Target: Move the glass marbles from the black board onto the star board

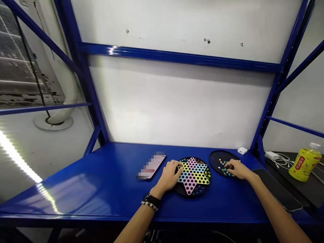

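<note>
A round Chinese checkers board (191,172) lies on the blue shelf, with a pink, yellow and light blue star full of holes. Coloured marbles (198,190) sit in the black rim around the star. My left hand (170,175) is bent over the board's left edge, its fingers curled against it. To the right, a round black tray (215,157) holds several small marbles (219,161). Over that tray's right side, my right hand (237,168) reaches down with its fingers drawn together among the marbles. Whatever is between those fingertips is too small to make out.
Left of the board lies a phone (154,166), partly blurred out. A small white case (242,150) stands behind the tray. At the right are a dark phone (277,190), white cables (283,160) and a yellow bottle (305,163). Blue frame posts (268,101) flank the shelf.
</note>
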Demonstrator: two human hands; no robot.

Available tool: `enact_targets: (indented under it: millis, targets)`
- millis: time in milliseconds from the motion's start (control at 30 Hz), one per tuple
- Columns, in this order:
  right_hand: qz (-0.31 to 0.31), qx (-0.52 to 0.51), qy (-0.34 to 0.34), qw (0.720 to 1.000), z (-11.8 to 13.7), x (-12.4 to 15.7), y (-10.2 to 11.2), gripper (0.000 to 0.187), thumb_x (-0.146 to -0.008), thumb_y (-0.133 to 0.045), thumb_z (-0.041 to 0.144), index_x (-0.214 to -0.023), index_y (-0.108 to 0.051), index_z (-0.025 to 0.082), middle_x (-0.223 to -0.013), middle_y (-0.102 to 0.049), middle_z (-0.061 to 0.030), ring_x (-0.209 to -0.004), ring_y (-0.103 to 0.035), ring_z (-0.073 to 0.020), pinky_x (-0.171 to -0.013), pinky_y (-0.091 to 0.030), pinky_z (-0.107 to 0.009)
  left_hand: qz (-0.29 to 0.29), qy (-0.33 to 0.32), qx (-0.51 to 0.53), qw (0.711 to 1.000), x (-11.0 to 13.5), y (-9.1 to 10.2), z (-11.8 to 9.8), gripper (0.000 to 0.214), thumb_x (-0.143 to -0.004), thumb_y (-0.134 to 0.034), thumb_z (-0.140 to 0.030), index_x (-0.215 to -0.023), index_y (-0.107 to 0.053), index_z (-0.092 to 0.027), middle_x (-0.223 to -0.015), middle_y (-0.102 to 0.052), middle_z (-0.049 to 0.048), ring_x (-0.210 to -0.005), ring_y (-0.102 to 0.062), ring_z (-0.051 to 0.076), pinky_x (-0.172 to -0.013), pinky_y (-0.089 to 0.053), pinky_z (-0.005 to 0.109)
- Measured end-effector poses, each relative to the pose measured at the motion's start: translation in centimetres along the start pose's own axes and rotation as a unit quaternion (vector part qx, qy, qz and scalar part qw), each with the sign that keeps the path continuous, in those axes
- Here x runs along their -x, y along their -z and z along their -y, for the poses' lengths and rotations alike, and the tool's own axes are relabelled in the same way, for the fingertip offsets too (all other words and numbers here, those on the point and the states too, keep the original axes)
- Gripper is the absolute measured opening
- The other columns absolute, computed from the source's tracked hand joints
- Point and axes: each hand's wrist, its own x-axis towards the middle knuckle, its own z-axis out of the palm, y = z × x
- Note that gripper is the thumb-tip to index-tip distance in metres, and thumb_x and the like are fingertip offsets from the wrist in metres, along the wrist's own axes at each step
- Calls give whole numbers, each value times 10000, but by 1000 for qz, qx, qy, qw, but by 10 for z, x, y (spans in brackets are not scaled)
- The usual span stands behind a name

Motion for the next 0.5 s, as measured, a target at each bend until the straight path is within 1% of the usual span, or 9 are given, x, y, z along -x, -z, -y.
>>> enact_targets:
  millis: [133, 200, 300, 367, 500]
  targets:
    - [5, -8, 7, 1000, 8, 0, -3, 434, -790, -534, 145, -1188, -691, 217, -979, -675, -60, -922, -621, -204, -827, -452, -293, -1, 1, -6, 1000, 0, 0, -1, 284, -957, -395, -420, -987, -620, -249, -1087, -630, 52, -1028, -548, 252, -878, -439, 416]
    - [14, -19, 16, 1000, 12, 1, -3, 427, -802, -506, 144, -1177, -696, 217, -993, -676, -61, -923, -619, -200, -841, -452, -297, -4, 2, -9, 1000, 1, 1, -1, 289, -958, -395, -425, -985, -624, -250, -1084, -631, 49, -1024, -552, 251, -871, -444, 413]
    - [26, -30, 30, 999, 20, 0, -3, 356, -843, -511, 235, -1133, -717, 223, -1009, -682, -67, -939, -619, -214, -844, -455, -311, -5, -4, -9, 1000, 1, 1, -1, 303, -962, -390, -437, -991, -628, -250, -1078, -633, 49, -1017, -553, 246, -875, -446, 406]
    - [31, -17, 37, 999, 26, -3, -3, 356, -847, -521, 276, -1138, -716, 211, -1006, -684, -78, -938, -621, -227, -849, -454, -325, -4, -3, -9, 1000, 1, 1, -1, 304, -964, -388, -437, -990, -627, -251, -1079, -633, 50, -1021, -551, 248, -876, -442, 407]
    - [36, -9, 50, 998, 43, -13, -8, 425, -832, -494, 226, -1211, -684, 190, -982, -690, -87, -998, -618, -241, -886, -442, -329, -1, 1, -9, 1000, 1, 1, -1, 286, -961, -394, -424, -985, -622, -253, -1087, -634, 46, -1028, -550, 249, -873, -440, 411]
